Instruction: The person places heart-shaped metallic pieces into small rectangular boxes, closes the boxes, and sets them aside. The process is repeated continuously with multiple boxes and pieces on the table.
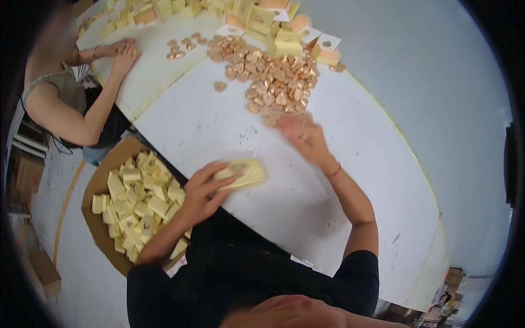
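My left hand (203,192) grips a small pale yellow box (251,173) with a ribbed, striped face, on the white table near its front edge. Its fingers reach over the box and cover part of it. My right hand (304,140) is at the near end of a pile of shiny copper-gold pieces (279,90), some of which look heart-shaped. Motion smears its fingers, so whether it holds a piece does not show.
Yellow and white boxes (260,22) stand stacked behind the pile. Left of me, below the table (372,180), an open carton (94,191) contains many pale yellow boxes. Another person (63,104) at the left works with both hands over the table; loose gold pieces (176,53) lie nearby.
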{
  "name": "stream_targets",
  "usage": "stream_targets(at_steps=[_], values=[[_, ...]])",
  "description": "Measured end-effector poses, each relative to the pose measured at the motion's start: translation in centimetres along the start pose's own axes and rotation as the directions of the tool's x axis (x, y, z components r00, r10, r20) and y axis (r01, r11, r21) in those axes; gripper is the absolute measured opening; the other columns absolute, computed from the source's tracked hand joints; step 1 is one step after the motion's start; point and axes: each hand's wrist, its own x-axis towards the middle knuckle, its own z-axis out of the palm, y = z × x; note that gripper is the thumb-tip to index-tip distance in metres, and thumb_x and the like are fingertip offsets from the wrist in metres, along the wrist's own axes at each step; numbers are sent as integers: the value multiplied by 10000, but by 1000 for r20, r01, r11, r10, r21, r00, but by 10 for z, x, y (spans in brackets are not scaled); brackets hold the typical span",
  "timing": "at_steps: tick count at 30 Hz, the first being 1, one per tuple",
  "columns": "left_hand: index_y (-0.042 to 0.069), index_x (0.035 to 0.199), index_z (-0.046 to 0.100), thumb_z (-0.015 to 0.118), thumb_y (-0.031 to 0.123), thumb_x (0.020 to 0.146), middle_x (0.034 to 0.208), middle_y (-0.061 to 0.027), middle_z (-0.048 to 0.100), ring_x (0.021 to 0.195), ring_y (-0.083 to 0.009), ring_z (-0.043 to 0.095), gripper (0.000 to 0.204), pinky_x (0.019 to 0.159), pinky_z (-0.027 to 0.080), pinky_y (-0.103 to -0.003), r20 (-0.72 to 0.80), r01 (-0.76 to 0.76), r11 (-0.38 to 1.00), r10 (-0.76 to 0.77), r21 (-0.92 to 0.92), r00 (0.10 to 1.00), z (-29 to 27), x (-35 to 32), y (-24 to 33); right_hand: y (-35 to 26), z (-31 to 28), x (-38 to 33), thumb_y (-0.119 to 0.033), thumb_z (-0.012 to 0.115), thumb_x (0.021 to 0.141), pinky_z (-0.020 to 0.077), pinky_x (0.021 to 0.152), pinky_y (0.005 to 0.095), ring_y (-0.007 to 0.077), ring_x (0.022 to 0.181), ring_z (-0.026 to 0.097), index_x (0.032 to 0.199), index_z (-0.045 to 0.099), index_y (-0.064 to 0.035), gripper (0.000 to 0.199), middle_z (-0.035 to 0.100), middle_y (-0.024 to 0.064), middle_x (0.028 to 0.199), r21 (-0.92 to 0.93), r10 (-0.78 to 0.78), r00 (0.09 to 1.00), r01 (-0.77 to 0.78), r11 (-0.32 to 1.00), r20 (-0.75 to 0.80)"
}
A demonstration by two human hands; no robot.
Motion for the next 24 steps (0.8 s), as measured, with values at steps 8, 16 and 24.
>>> stream_targets(at_steps=[8, 16, 24], values=[[56, 1093, 720, 674, 25, 826, 1434, -181, 498, 1366, -349, 429, 272, 1153, 279, -483, -615, 433, 880, -235, 194, 753, -101, -113, -15, 160, -29, 183, -92, 671, 834, 355, 1082, 488, 321, 1222, 541, 1233, 647, -100, 399, 650, 134, 1234, -742, -252, 891, -129, 658, -378], [7, 1036, 720, 677, 24, 839, 1337, -196, 573, 1280, -321, 510, 202, 1089, 364, -425, -537, 231, 968, -144, 98, 831, -63, -37, -25, 132, -58, 191, -72, 659, 801, 442, 917, 475, 303, 1017, 600, 1062, 663, -115, 265, 692, 89, 1014, -804, -375, 917, 117, 583, -138], [17, 1519, 246, 752, 42, 741, 1440, -195, 463, 1281, -320, 494, 928, 1092, 379, -415, -241, 102, 993, -113, -58, 964, 1, 54, -15, -34, 66, 4, -40, 726, 740, 511, 716, 354, 226, 868, 676, 878, 664, -63, 152, 730, 77, 1038, -417, -406, 908, 412, 810, 108]])
